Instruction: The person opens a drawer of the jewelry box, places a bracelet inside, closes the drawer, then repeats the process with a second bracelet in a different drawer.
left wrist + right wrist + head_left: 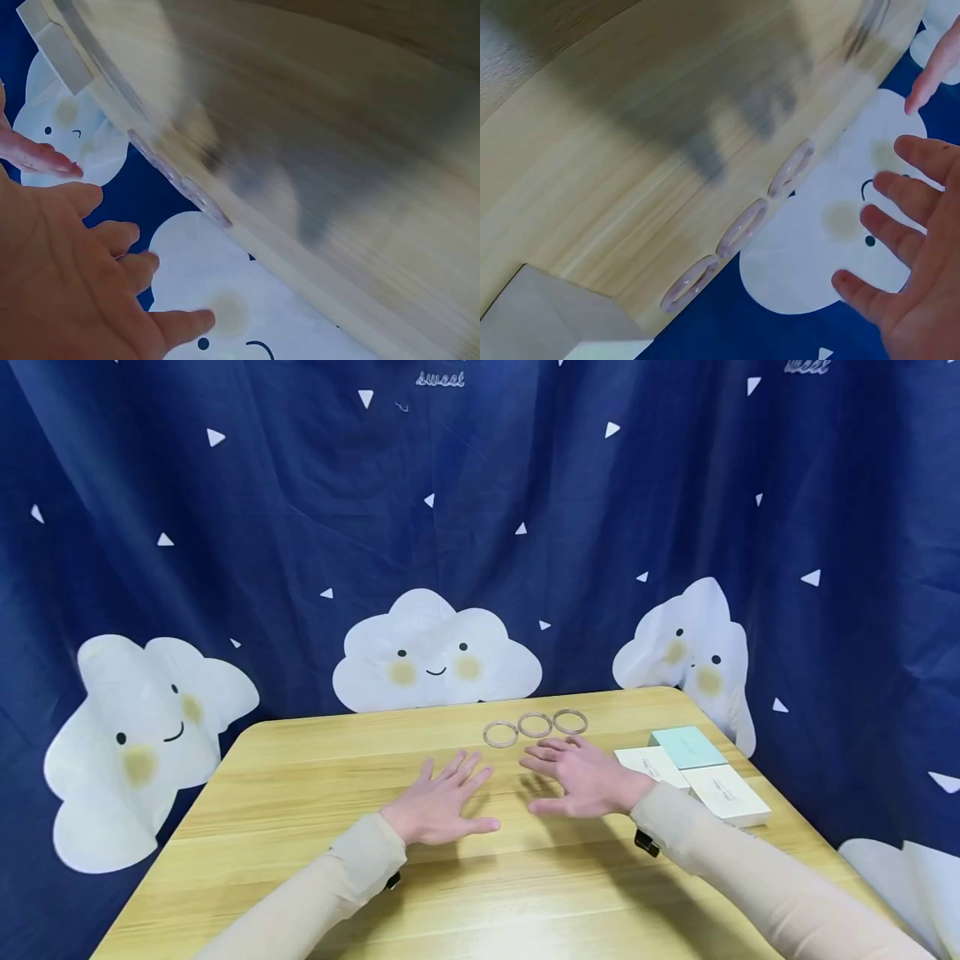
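Observation:
Three pale pinkish bangles lie in a slanting row toward the back of the table: a left bangle (pixel 501 746), a middle bangle (pixel 535 736) and a right bangle (pixel 570 732). My left hand (pixel 441 806) is held over the tabletop with fingers spread and nothing in it. Just in front of the bangles, my right hand (pixel 581 779) hovers with its fingers extended, also holding nothing; its shadow falls on the wood below. In the right wrist view, the right hand (pixel 922 255) appears palm-side with fingers apart. Both thumbs point inward, toward each other.
A teal box (pixel 688 746) and two white boxes, one nearer (pixel 727 793) and one partly behind my right wrist (pixel 651 762), are grouped at the table's right side. The wooden table (pixel 300 777) backs onto a dark blue curtain (pixel 300 527) with cloud prints.

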`<move>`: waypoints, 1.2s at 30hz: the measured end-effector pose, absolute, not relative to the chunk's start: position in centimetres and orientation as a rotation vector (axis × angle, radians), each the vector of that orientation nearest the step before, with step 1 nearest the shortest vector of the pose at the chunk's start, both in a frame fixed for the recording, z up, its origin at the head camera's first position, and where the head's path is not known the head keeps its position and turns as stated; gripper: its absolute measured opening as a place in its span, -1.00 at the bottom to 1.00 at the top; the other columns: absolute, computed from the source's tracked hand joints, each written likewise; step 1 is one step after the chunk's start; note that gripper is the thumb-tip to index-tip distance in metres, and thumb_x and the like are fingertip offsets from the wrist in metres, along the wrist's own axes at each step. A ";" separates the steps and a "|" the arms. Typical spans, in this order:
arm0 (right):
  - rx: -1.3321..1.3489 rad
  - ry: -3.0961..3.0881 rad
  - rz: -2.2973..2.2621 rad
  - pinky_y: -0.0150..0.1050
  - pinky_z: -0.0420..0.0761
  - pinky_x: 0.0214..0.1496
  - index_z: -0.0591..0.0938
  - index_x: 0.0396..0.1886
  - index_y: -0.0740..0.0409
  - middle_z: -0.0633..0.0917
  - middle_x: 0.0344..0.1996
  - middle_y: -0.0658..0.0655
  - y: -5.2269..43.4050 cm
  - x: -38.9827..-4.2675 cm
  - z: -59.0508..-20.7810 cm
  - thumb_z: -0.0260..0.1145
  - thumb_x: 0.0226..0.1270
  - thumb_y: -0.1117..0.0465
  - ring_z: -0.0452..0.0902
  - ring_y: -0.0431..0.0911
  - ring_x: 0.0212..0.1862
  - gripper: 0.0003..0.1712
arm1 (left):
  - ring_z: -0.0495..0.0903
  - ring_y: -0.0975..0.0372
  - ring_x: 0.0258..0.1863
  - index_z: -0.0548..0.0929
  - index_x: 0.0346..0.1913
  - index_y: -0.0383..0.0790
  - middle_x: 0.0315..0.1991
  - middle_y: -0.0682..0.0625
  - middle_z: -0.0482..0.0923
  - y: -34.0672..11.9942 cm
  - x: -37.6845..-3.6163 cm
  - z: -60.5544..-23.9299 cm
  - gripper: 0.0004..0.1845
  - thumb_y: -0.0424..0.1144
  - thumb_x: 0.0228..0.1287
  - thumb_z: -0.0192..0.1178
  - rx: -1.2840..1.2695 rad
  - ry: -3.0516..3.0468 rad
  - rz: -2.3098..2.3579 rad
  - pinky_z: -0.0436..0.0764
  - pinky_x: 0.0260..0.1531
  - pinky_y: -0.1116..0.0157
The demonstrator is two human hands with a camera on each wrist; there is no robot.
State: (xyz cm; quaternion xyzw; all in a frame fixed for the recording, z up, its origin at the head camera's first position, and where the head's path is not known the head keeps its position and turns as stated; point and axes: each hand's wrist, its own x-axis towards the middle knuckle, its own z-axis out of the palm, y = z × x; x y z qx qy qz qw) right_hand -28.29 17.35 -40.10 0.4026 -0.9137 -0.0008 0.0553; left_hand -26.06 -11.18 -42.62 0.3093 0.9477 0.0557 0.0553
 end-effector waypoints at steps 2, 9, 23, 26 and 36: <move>1.224 -2.748 0.010 0.22 0.28 0.45 0.52 0.40 0.00 0.57 0.34 0.07 17.8 -28.4 -39.9 0.09 0.37 -0.44 0.41 0.09 0.41 -0.17 | -0.13 0.00 0.63 0.05 0.63 0.01 0.65 -0.05 -0.17 -10.8 -26.3 -42.5 0.01 0.58 0.30 -0.25 0.960 2.880 0.149 -0.06 0.47 -0.31; 1.191 -2.770 0.043 0.18 0.41 0.36 0.65 0.24 0.02 0.70 0.17 0.04 19.4 -28.4 -39.0 0.10 0.39 -0.41 0.52 0.05 0.29 -0.26 | 0.26 0.04 0.51 0.28 0.54 -0.17 0.51 -0.12 0.28 -8.7 -27.4 -42.2 -0.04 0.50 0.34 -0.12 1.065 2.930 0.133 0.30 0.45 0.00; 1.101 -2.889 0.118 0.26 0.36 0.37 0.59 0.32 0.02 0.62 0.27 0.07 23.5 -28.1 -38.5 0.19 0.38 -0.34 0.46 0.09 0.36 -0.28 | 0.59 0.08 0.24 0.51 0.35 -0.26 0.25 -0.10 0.60 -2.7 -29.0 -41.4 -0.28 0.22 0.35 0.19 1.203 2.970 0.196 0.53 0.27 0.16; 1.082 -2.895 0.116 0.26 0.38 0.35 0.59 0.33 0.04 0.62 0.28 0.10 24.4 -27.8 -38.4 0.22 0.38 -0.30 0.46 0.12 0.36 -0.29 | 0.57 0.09 0.27 0.51 0.36 -0.25 0.28 -0.10 0.58 -1.8 -29.1 -41.6 -0.26 0.25 0.34 0.17 1.210 2.982 0.169 0.53 0.28 0.17; 0.978 -2.868 0.132 0.27 0.40 0.29 0.58 0.32 0.07 0.58 0.31 0.17 28.1 -27.4 -38.1 0.36 0.27 -0.13 0.46 0.15 0.35 -0.32 | 0.44 0.03 0.38 0.39 0.45 -0.24 0.40 -0.14 0.45 0.9 -29.3 -42.0 -0.17 0.28 0.33 0.17 1.165 2.970 0.185 0.45 0.36 0.11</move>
